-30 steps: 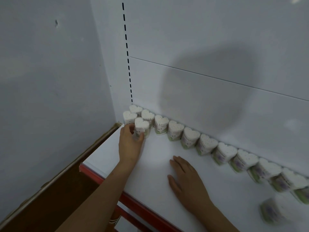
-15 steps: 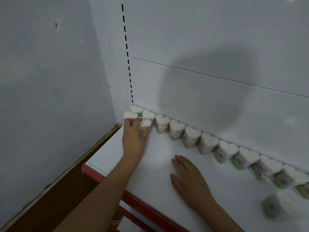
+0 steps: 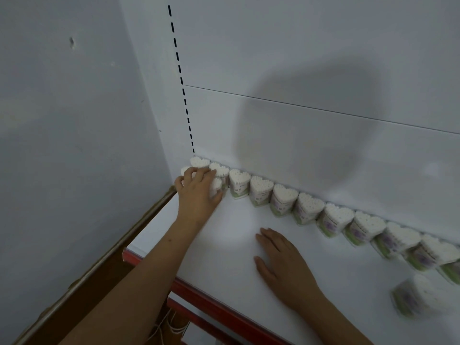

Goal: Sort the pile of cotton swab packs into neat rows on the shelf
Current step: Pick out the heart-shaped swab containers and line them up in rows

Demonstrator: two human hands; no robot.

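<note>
1. Room: pale grey wall (image 3: 62, 145) on the left, meeting a white back panel (image 3: 311, 58) at a corner. A dashed line of black slots (image 3: 179, 70) runs down the panel near the corner. A round shadow (image 3: 306, 125) falls on the panel.
2. Surface: white shelf (image 3: 249, 245) with a red front edge (image 3: 211, 305). A brown board (image 3: 87, 277) runs along the gap between shelf and wall.
3. Packs: heart-shaped, white swab tips on top, clear sides with green and purple print. All stand upright as far as can be seen.
4. Row (image 3: 308, 207) of packs runs along the foot of the back panel from the corner toward the right, each touching or just beside the next. The right end is blurred.
5. At the corner, two more packs sit in front of the row, starting a second row.
6. Front pack (image 3: 217, 186) of that second row is under the left hand (image 3: 196, 192). Fingers curled over its top, thumb against its side; the hand grips it.
7. Right hand (image 3: 281, 262) lies flat, palm down, on bare shelf, fingers loosely together, holding nothing.
8. Stray pack (image 3: 413, 295) sits alone near the front right, apart from the row; too blurred to tell its pose.
</note>
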